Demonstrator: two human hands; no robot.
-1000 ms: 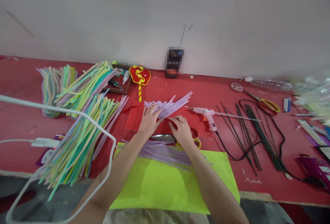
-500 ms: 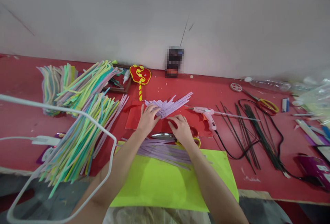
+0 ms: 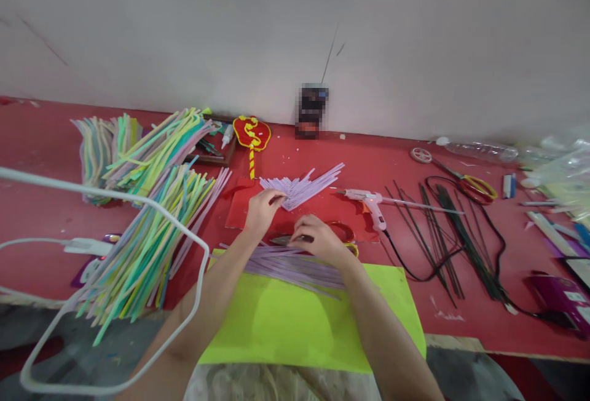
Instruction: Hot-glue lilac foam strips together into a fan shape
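Near edge, center: yellow-green sheet (image 3: 295,324) lay flat, loose lilac strips (image 3: 288,270) across its far edge. White tube loop (image 3: 201,278) crossed the near left.

Right hand (image 3: 318,238) sat just beyond the strips, over scissors (image 3: 351,249) with red and yellow handles. Fingers curled, thumb toward index; couldn't tell if it pinched anything.

Left hand (image 3: 262,210) was a bit farther and to the left, thumb and index tips brought close at the lilac chevron (image 3: 297,192). Couldn't tell if a strip was between them. Chevron lay on the red sheet (image 3: 239,209), point toward the near side, right arm longer.

Left of the hands: pastel strip bundle (image 3: 147,244), another bundle (image 3: 159,152) farther back. Right: pink glue gun (image 3: 375,207), nozzle facing left, then dark green wires (image 3: 463,235).

Far side: red fan (image 3: 252,133) with yellow trim on the left, clear bottle (image 3: 483,150) on the right, pixelated dark object (image 3: 312,112) by the wall (image 3: 207,32).
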